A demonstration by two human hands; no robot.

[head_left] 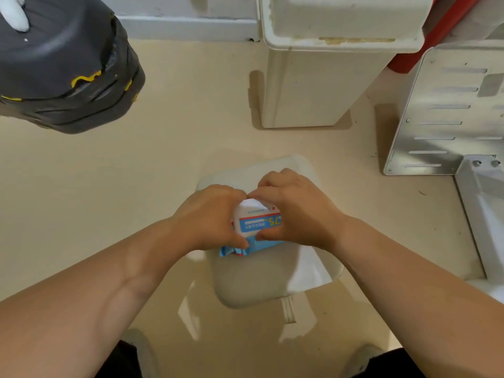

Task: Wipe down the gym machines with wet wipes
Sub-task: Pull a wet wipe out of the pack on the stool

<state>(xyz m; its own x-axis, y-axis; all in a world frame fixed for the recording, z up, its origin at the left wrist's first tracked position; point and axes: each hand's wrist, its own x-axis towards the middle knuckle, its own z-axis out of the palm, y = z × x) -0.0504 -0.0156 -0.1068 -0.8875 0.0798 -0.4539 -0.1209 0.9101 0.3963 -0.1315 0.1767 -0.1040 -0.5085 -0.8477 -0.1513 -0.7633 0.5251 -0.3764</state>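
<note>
Bag (62, 64) hangs up-left of the seat (251, 282). Over the seat, our left hand (210, 216) grips the wipes pack (257, 222), and our right hand (297, 214) pinches its top flap. A white sheet (311, 271), perhaps a wipe, lies on the seat's right edge. We judge the task barely begun: we are drawing wipes, and the wiping itself is not yet done.
</note>
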